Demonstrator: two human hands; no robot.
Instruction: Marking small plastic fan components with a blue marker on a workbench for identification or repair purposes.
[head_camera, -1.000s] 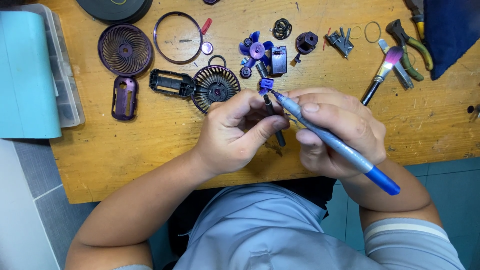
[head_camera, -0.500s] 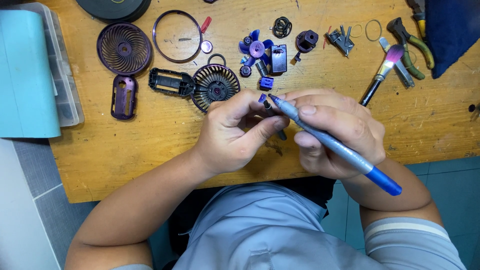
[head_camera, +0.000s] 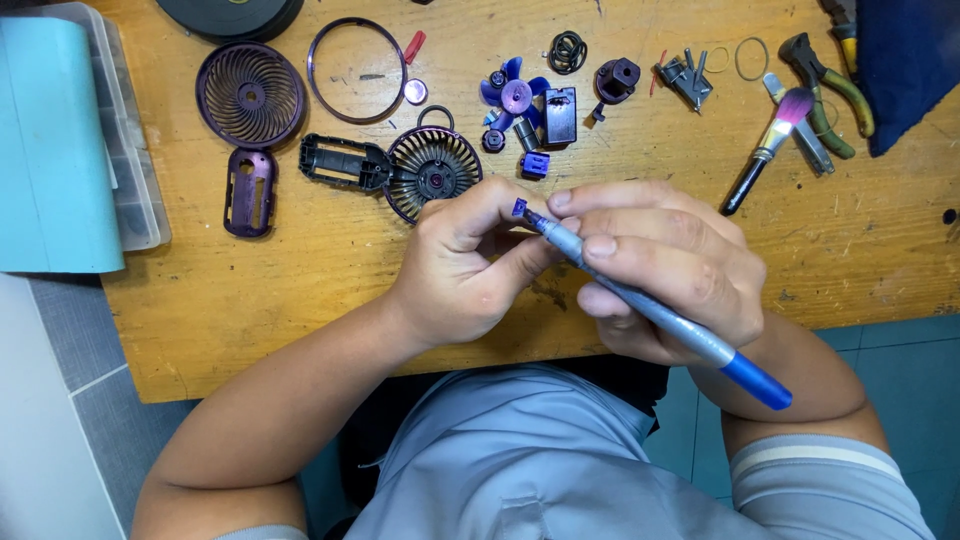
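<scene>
Pinching small purple part (head_camera: 519, 207) in left hand (head_camera: 463, 262), right hand (head_camera: 665, 268) gripping blue-capped tool (head_camera: 650, 305), near table edge (head_camera: 300, 370).

Small purple plastic part (head_camera: 519, 207): square-ish, tiny, held at center of scene, near the table's near edge. Gray screwdriver (head_camera: 640, 298) w/ blue cap end lies diagonal, tip touching the part, cap pointing near-right.

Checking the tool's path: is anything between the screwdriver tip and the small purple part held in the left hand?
Nothing visible. The screwdriver in the right hand has its tip right at the small purple part pinched by the left hand; whether they touch is unclear.
</scene>
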